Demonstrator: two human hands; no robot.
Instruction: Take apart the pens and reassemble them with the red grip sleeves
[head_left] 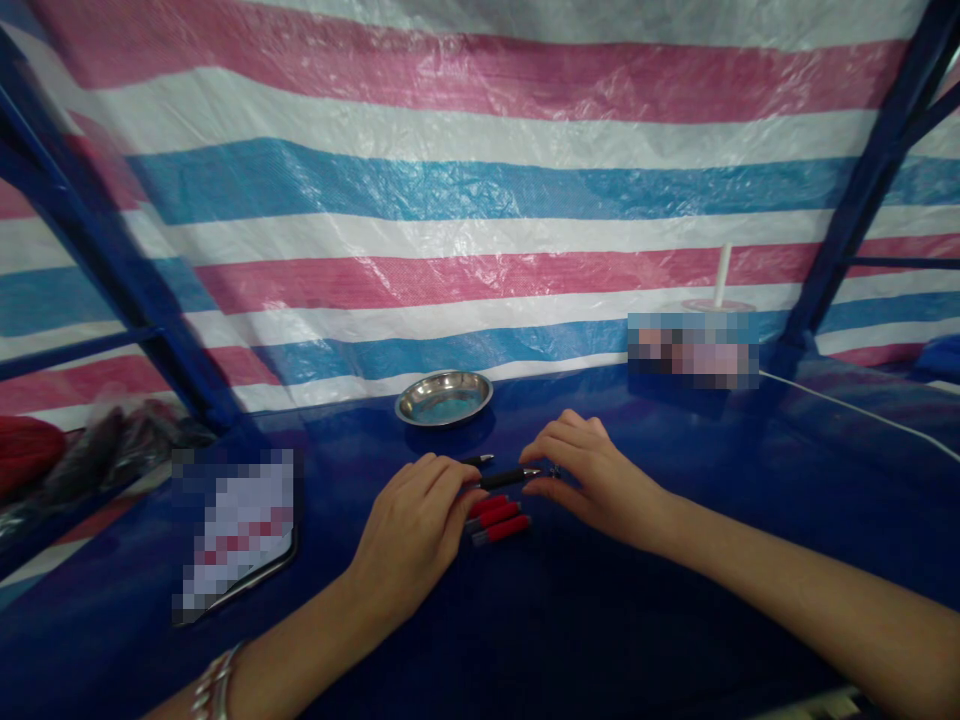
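My left hand [416,525] is closed on a black pen [504,480], held level over the table with its silver tip to the right. My right hand [589,480] curls around that tip end, thumb below and forefinger above. A small dark bit shows between these fingers, too small to name. Just behind the held pen lies another black pen [480,460], partly hidden by my left fingers. Several red pen-like pieces with grey ends [502,528] lie side by side below the held pen, close to my left thumb.
A shallow metal dish [444,400] stands at the back of the blue table [585,620]. At left lies a blurred-out sheet on a dark clipboard-like board [259,575]. Blurred-out items [694,350] and a white cord [847,402] are back right. Blue metal posts flank a striped sheet.
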